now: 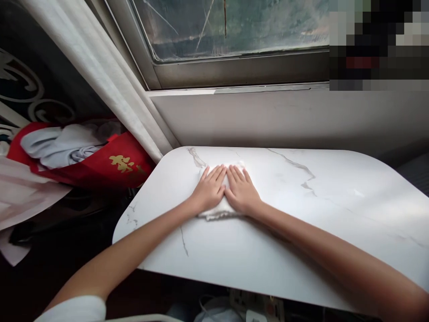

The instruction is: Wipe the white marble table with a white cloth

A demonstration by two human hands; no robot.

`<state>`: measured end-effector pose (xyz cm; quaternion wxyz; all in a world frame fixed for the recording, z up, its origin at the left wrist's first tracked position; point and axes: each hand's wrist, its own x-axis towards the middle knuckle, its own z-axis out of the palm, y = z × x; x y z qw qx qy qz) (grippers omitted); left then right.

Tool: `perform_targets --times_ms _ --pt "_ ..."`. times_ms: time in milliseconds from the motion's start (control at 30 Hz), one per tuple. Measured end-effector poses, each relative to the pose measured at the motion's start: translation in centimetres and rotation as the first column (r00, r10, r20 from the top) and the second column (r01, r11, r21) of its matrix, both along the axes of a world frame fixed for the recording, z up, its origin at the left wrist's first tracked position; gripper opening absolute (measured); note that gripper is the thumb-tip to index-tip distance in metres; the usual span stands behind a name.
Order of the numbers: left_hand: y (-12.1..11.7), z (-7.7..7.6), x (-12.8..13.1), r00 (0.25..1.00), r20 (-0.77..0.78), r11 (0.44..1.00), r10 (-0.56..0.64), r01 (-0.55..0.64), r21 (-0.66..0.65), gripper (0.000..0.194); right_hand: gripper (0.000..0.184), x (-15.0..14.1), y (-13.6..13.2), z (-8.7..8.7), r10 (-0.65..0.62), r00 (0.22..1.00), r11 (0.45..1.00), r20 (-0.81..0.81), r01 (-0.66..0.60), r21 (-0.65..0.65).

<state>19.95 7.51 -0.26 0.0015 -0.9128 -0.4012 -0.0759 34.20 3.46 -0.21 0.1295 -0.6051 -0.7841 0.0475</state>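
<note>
White cloth (221,212) is laid on the bench (301,264), left of its middle. It is pressed from above by the left hand (209,191) and the right hand (242,191); each grip is flattened palm-down, fingers extended, thumbs meeting. Pale fabric (72,145) is held in a red bag (90,173) beside the curtain (95,67). A window (254,29) is seen beyond.

My left hand (209,191) and right hand (242,190) lie flat, palms down, side by side — thumbs (229,194) almost meeting — with my left arm (144,241) and right arm (321,243) stretched forward, angling inward.
</note>
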Motion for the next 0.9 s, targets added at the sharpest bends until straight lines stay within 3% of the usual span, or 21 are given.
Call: perform_targets --times_ms 100,200,300,433,567,667,767,900 --pt "5.8 -0.1 2.4 1.0 -0.011 1.0 -0.005 0.005 -0.001 0.054 0.061 1.9 5.3 -0.1 -0.043 0.999 0.999 0.027 0.043 0.024" --pt "9.8 0.0 4.7 1.0 -0.026 1.0 -0.007 0.007 0.006 0.054 0.06 3.8 9.0 -0.3 -0.091 0.995 0.995 0.047 0.089 0.041" --pt "11.9 0.1 6.2 0.999 -0.043 1.0 -0.007 0.008 0.014 0.054 0.059 5.0 11.0 -0.5 -0.138 0.989 0.989 0.052 0.135 0.056" --pt "12.5 0.0 6.8 0.999 -0.032 0.999 -0.007 0.008 0.033 0.053 0.058 5.4 11.5 -0.6 -0.151 0.988 0.985 0.024 0.148 0.09" --pt "11.5 -0.1 6.4 1.0 -0.017 0.999 -0.012 0.012 0.032 0.052 0.058 5.2 10.1 -0.5 -0.147 0.989 0.985 0.0 0.147 0.09" --pt "9.3 -0.1 5.9 1.0 -0.007 0.999 -0.024 0.024 0.029 0.052 0.058 4.9 7.8 -0.4 -0.147 0.989 0.986 0.009 0.146 0.08" --pt "5.5 0.0 5.2 0.998 0.005 0.998 -0.062 0.062 0.026 0.052 0.06 4.5 3.9 -0.3 -0.118 0.993 0.99 0.029 0.115 0.076" --pt "-2.1 0.3 3.9 0.996 0.031 0.996 -0.085 0.085 0.018 0.052 0.06 3.8 -3.4 -0.3 -0.05 0.997 0.997 0.063 0.046 0.069"
